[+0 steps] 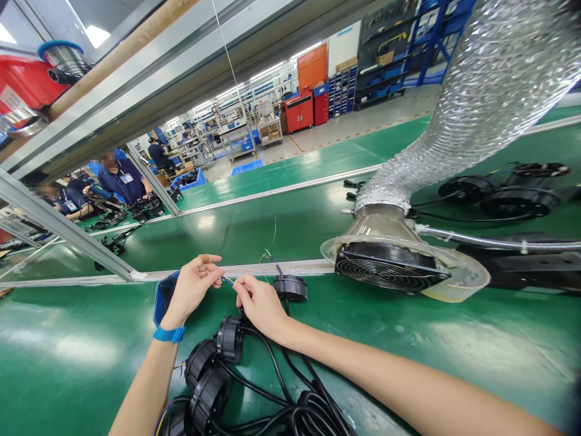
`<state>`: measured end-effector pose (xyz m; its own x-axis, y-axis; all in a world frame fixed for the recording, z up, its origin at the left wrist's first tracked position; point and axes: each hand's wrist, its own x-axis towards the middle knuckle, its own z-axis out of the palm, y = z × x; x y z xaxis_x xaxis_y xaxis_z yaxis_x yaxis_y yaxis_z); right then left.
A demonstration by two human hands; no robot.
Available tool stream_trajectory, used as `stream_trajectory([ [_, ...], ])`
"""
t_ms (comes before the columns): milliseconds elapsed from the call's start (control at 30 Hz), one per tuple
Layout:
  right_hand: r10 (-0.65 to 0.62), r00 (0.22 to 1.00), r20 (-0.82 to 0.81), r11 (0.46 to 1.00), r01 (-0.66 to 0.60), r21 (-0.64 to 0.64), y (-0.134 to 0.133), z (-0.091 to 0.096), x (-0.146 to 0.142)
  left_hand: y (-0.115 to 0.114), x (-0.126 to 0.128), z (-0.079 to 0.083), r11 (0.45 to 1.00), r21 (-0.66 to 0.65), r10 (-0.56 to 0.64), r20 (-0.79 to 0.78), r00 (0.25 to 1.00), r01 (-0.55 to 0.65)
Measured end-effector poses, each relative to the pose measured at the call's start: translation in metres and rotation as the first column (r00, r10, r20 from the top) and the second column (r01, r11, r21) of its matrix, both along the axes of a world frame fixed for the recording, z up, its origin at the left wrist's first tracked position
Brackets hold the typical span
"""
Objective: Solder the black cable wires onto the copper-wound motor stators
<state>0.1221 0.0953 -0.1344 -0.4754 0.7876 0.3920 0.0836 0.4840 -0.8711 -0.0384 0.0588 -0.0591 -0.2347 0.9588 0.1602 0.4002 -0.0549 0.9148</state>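
Wire (pixel 228 280) betw. L hand (pixel 193 289) & R hand (pixel 258 304), black discs (pixel 230 339) below

The left hand (pixel 193 289) and right hand (pixel 259 306) meet over a thin wire (pixel 228 280), pinched between the fingertips, its tip blue; a black round unit (pixel 290 288) lies flat just beyond the right hand, fine wires rising from it; more units (pixel 230 339) sit clustered below both hands, tilted on their rims; black cables (pixel 313 412) run from them, coiled under the right forearm.
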Motion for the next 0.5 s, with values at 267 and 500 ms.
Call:
stream_trajectory([
  [267, -0.002, 1.0, -0.009, 1.0, 0.002, -0.004, -0.0001, -0.0003, -0.0002, 0.0003, -0.0021, 0.0021, 0.999, -0.03, -0.02, 0.045, 0.999, 0.021],
  [500, -0.003, 1.0, -0.021, 1.0, 0.003, -0.004, 0.0005, -0.0013, -0.0006, 0.0019, 0.0026, -0.0045, 0.998, -0.06, 0.013, -0.065, 0.998, -0.017],
])
